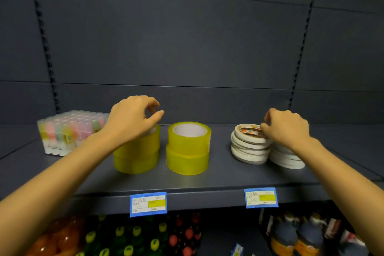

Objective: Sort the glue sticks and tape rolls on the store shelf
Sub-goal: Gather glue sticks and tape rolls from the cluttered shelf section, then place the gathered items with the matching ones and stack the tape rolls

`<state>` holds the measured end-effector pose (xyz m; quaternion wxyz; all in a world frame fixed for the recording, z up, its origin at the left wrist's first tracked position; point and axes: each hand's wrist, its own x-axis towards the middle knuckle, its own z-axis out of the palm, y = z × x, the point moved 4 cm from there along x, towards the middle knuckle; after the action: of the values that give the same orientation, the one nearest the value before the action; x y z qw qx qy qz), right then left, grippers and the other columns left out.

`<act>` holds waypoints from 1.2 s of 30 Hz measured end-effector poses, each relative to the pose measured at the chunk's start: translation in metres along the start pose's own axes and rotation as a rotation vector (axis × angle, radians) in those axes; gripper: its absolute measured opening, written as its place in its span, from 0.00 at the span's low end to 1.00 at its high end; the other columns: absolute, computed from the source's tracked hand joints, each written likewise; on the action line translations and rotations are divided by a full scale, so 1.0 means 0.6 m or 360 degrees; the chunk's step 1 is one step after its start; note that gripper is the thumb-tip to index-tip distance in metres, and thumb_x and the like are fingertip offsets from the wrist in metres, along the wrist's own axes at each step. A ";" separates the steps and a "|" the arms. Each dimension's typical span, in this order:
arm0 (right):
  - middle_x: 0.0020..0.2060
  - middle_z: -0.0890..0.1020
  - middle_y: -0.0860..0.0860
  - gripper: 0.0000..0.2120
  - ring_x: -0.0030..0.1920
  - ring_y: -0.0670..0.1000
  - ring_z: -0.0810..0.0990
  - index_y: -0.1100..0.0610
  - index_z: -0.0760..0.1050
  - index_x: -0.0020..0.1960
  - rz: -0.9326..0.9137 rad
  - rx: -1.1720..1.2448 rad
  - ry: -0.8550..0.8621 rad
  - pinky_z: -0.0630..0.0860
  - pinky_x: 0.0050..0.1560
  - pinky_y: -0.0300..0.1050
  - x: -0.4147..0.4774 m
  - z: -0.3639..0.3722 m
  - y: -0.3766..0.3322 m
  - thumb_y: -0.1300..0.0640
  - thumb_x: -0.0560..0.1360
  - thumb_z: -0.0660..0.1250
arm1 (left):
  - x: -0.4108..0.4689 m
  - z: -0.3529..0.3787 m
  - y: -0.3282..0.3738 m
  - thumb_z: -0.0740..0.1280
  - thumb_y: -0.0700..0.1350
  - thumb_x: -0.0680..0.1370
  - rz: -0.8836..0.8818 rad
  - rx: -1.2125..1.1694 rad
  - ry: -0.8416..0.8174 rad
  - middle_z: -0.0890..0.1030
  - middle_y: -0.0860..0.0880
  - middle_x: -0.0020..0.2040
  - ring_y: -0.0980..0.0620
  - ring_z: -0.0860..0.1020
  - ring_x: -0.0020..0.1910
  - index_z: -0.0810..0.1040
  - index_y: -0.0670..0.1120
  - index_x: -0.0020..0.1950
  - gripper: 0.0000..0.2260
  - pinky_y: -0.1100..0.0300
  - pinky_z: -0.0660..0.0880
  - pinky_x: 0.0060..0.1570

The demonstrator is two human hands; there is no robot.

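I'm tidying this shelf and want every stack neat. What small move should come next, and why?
Probably the right hand should nudge the top white roll back square over its white stack. Its fingertips are already at that roll's rim, and the rolls beneath sit visibly staggered, so a slight push looks enough to line them up.

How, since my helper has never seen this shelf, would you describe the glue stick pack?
Start at the dark grey shelf with two blue price tags on its front edge. Go to its left end, past the yellow tape stacks. The glue stick pack is the only clear-wrapped block of pastel tubes; its neighbours are round rolls.
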<state>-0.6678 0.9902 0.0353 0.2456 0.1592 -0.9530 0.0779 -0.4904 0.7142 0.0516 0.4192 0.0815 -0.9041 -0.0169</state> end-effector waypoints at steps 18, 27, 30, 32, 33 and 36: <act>0.53 0.79 0.46 0.10 0.53 0.54 0.77 0.49 0.74 0.54 -0.1619 0.0972 -0.0043 0.68 0.44 0.45 -0.188 -0.068 -0.617 0.51 0.74 0.61 | -0.287 -0.292 -0.267 0.62 0.55 0.77 -0.0748 0.0824 -0.0142 0.80 0.53 0.51 0.52 0.76 0.52 0.77 0.50 0.55 0.13 0.59 0.69 0.43; 0.54 0.78 0.45 0.11 0.53 0.50 0.77 0.48 0.72 0.58 -0.1908 0.1105 -0.0157 0.68 0.45 0.43 -0.336 -0.112 -0.899 0.47 0.77 0.61 | -0.420 -0.469 -0.433 0.62 0.56 0.77 -0.0927 0.1053 -0.0161 0.80 0.51 0.52 0.51 0.76 0.54 0.78 0.48 0.55 0.14 0.59 0.68 0.42; 0.53 0.78 0.45 0.11 0.53 0.50 0.77 0.48 0.73 0.57 -0.1894 0.1146 -0.0201 0.68 0.46 0.43 -0.379 -0.120 -0.989 0.48 0.76 0.61 | -0.453 -0.513 -0.494 0.61 0.55 0.77 -0.0935 0.1084 -0.0199 0.80 0.51 0.53 0.50 0.76 0.54 0.78 0.48 0.56 0.15 0.58 0.70 0.44; 0.52 0.78 0.45 0.10 0.51 0.51 0.77 0.48 0.73 0.56 -0.1876 0.1169 -0.0251 0.69 0.46 0.43 -0.407 -0.123 -1.046 0.48 0.76 0.62 | -0.478 -0.539 -0.534 0.61 0.55 0.77 -0.0957 0.1082 -0.0202 0.80 0.51 0.52 0.50 0.77 0.52 0.78 0.47 0.55 0.15 0.58 0.71 0.43; 0.51 0.78 0.45 0.10 0.50 0.50 0.76 0.48 0.73 0.56 -0.1877 0.1170 -0.0276 0.69 0.45 0.43 -0.421 -0.123 -1.074 0.48 0.76 0.62 | -0.489 -0.551 -0.556 0.61 0.56 0.77 -0.0969 0.1078 -0.0201 0.81 0.51 0.51 0.50 0.77 0.51 0.78 0.48 0.54 0.15 0.58 0.71 0.42; 0.49 0.78 0.45 0.09 0.49 0.49 0.76 0.48 0.73 0.55 -0.1902 0.1133 -0.0332 0.67 0.45 0.43 -0.456 -0.127 -1.154 0.49 0.76 0.62 | -0.520 -0.584 -0.621 0.60 0.55 0.77 -0.1027 0.1056 -0.0216 0.81 0.51 0.50 0.51 0.77 0.49 0.78 0.48 0.54 0.14 0.59 0.69 0.40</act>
<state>-0.1709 0.4308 0.0150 0.0865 0.7330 -0.6374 0.2212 0.0243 0.4103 0.0062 0.2838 0.4870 -0.8143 0.1385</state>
